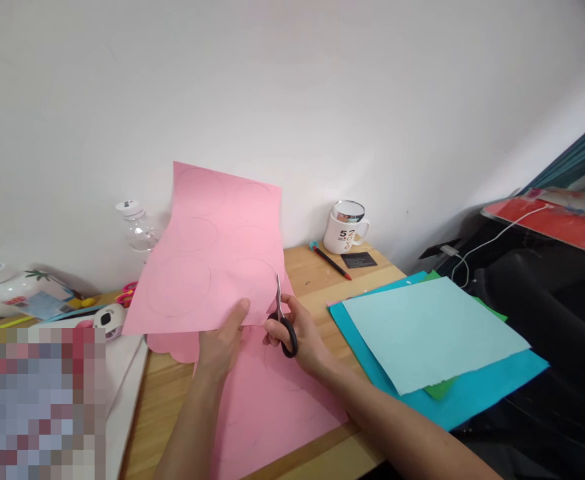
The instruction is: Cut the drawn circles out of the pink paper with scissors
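Note:
A large sheet of pink paper stands tilted up, with several circles drawn on it in thin line. My left hand grips its lower edge, the thumb on the front and the fingers behind. In my right hand is a pair of scissors with black handles, my fingers through the loops. The blades point upward at the sheet's right side, beside one drawn circle. Below lies another pink sheet with faint curved lines. Rounded pink paper edges show under the raised sheet at left.
Light blue, green and turquoise sheets lie at right. Toward the wall are a white mug, a pen and a dark card. At left are a clear bottle, a white jar and a white correction-tape-like item.

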### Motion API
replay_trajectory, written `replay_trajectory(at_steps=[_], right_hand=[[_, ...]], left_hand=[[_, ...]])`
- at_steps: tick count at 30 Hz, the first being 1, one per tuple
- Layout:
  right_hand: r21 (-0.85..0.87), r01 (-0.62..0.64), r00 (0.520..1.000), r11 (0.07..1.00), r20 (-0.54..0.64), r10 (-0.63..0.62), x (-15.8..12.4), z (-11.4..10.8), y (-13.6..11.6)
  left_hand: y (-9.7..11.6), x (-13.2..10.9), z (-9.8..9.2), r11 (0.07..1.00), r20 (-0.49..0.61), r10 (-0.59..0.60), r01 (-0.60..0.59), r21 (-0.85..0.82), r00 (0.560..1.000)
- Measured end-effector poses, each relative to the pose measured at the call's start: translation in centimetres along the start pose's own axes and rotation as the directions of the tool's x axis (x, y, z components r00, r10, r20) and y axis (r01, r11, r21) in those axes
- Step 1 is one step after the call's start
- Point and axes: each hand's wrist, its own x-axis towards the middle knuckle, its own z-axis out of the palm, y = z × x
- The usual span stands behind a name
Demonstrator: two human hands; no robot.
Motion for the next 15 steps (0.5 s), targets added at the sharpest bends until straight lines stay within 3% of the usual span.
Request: replay_trajectory(at_steps=[6,15], right_hand=[[0.027,0.005,1.0,1.0,0.014,-0.005,-0.1,0.4,0.0],[0.121,-0.019,1.0,0.993,-0.003,0.02,0.1,0.0,-1.4]], left_hand=[[-0.5,0.1,0.2,0.999,-0.11,-0.016,0.012,-0.036,0.994],[-0.2,0.0,0.0,0.997,-0.034,-0.076,0.076,0.004,0.997]])
